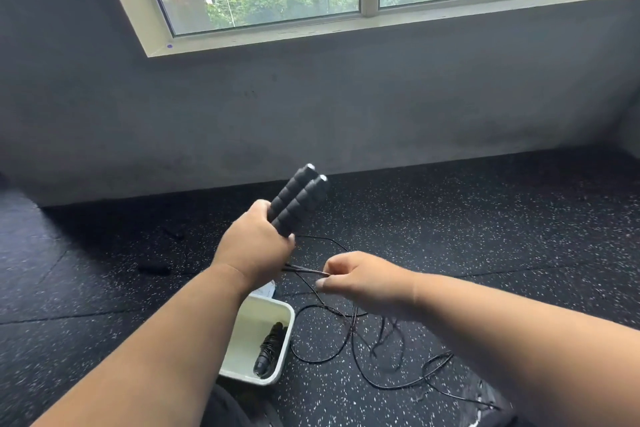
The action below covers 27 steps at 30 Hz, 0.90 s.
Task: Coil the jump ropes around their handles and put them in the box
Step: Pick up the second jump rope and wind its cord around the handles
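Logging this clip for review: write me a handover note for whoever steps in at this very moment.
Left hand grips two black foam handles side by side, tips up. Right hand pinches the thin black rope just below them; the rest lies loose on the speckled black floor.
Done: one coiled black rope lies in the white plastic box.
Left: coil this rope, box it.
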Each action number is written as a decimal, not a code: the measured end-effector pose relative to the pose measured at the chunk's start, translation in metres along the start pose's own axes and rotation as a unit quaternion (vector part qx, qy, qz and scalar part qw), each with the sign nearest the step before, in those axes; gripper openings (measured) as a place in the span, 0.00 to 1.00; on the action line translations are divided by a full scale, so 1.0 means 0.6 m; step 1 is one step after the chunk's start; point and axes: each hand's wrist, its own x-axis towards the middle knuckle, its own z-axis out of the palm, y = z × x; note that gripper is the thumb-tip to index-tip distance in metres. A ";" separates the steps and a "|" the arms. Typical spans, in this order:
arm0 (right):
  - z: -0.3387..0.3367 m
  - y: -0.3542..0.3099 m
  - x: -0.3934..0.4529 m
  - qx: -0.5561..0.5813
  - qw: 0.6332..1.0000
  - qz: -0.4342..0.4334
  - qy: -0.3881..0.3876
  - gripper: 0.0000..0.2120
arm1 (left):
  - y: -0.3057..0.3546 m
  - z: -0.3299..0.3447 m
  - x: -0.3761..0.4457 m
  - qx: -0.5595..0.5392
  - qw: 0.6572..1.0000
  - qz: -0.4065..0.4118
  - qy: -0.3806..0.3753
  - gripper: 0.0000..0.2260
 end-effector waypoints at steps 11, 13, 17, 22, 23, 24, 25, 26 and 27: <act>-0.105 -0.043 -0.029 -0.269 0.953 -0.119 0.071 0.11 | -0.004 0.040 -0.042 0.227 0.927 0.202 -0.221 0.12; -0.126 -0.032 -0.026 -0.193 0.974 -0.101 0.062 0.11 | 0.019 0.023 -0.055 0.175 0.935 0.242 -0.192 0.13; -0.146 -0.021 -0.025 -0.037 0.994 -0.099 0.015 0.06 | 0.027 -0.011 -0.057 0.068 0.954 0.223 -0.189 0.16; -0.149 -0.021 -0.027 0.005 0.992 -0.123 -0.012 0.08 | -0.003 -0.022 -0.044 0.018 0.963 0.151 -0.220 0.19; -0.149 -0.020 -0.027 0.008 0.992 -0.128 -0.008 0.08 | -0.009 -0.021 -0.040 0.007 0.967 0.140 -0.214 0.18; -0.150 -0.021 -0.027 0.013 0.991 -0.132 -0.004 0.07 | -0.016 -0.019 -0.036 -0.002 0.969 0.131 -0.210 0.17; -0.152 -0.022 -0.027 0.019 0.991 -0.135 -0.001 0.07 | -0.022 -0.018 -0.033 -0.010 0.970 0.123 -0.207 0.16; -0.154 -0.024 -0.030 0.024 0.990 -0.137 0.001 0.06 | -0.027 -0.015 -0.028 -0.017 0.973 0.112 -0.203 0.15; -0.156 -0.026 -0.032 0.027 0.990 -0.139 0.003 0.06 | -0.032 -0.014 -0.023 -0.026 0.976 0.095 -0.195 0.14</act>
